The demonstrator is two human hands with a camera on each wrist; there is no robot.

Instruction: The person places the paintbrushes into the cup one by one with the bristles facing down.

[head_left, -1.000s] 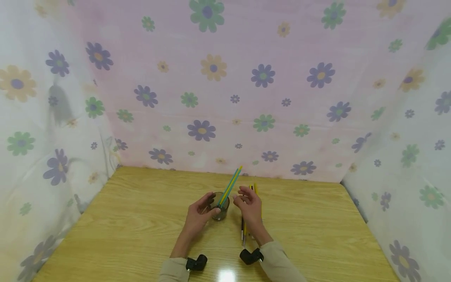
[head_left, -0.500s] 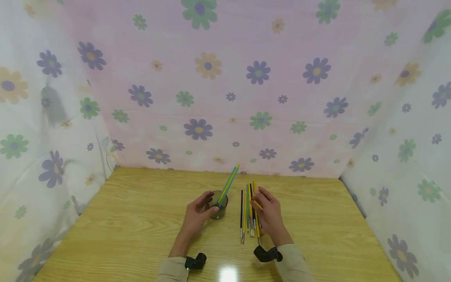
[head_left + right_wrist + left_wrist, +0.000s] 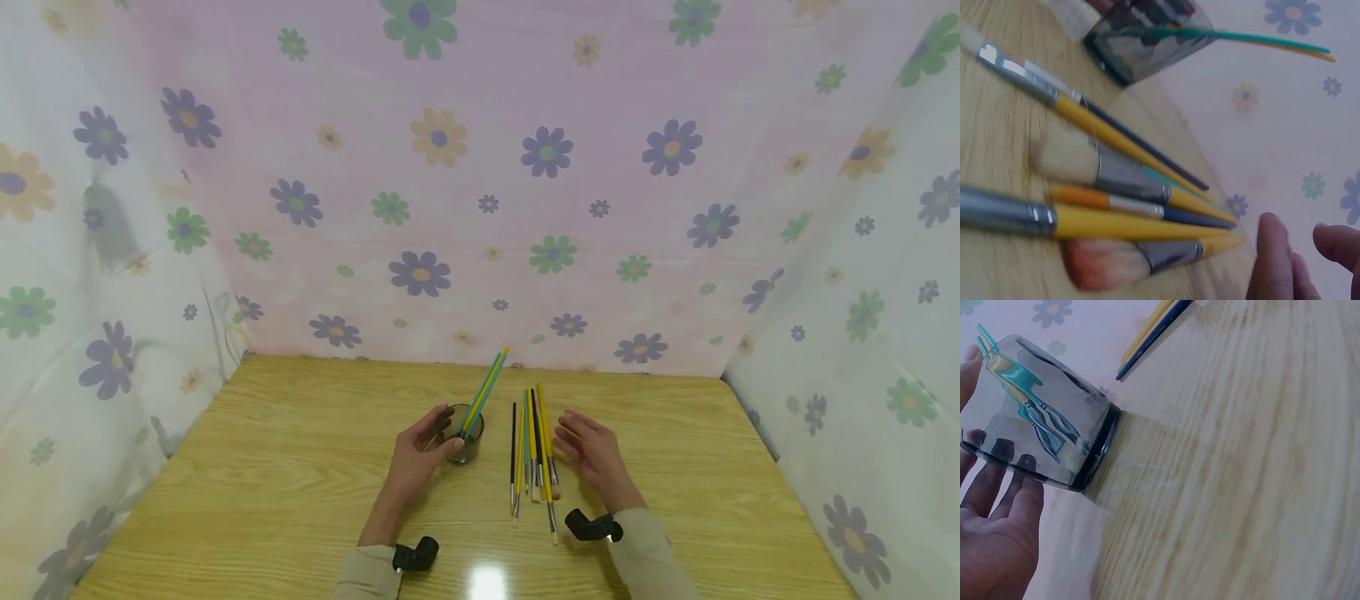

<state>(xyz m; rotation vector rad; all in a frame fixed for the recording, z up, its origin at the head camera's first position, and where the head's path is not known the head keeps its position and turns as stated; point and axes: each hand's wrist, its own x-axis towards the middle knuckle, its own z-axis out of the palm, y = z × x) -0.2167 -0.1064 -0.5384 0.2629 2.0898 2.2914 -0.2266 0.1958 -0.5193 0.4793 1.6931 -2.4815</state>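
Observation:
A smoked drinking glass (image 3: pixel 468 455) stands upright on the table, and my left hand (image 3: pixel 415 457) holds it with the thumb in front and fingers behind. Several paintbrushes (image 3: pixel 489 387) with teal and yellow handles lean to the right in it. In the left wrist view their bristles (image 3: pixel 1072 457) point down inside the glass. To the right lies a loose row of paintbrushes (image 3: pixel 521 454) with yellow, black and teal handles, bristles toward me. One brush with reddish bristles (image 3: pixel 1107 264) shows in the right wrist view. My right hand (image 3: pixel 596 457) hovers just right of the row, holding nothing.
The wood-grain table (image 3: pixel 300 450) runs back to a pink flowered cloth (image 3: pixel 495 167), with more flowered cloth on both sides. A black wrist camera mount (image 3: pixel 592 526) sits on the right wrist, another mount (image 3: pixel 416 554) on the left.
My right hand has moved right, from over the brush row to beside it, uncovering the brushes. One yellow-handled brush now reaches nearer to me. The left hand stays on the glass.

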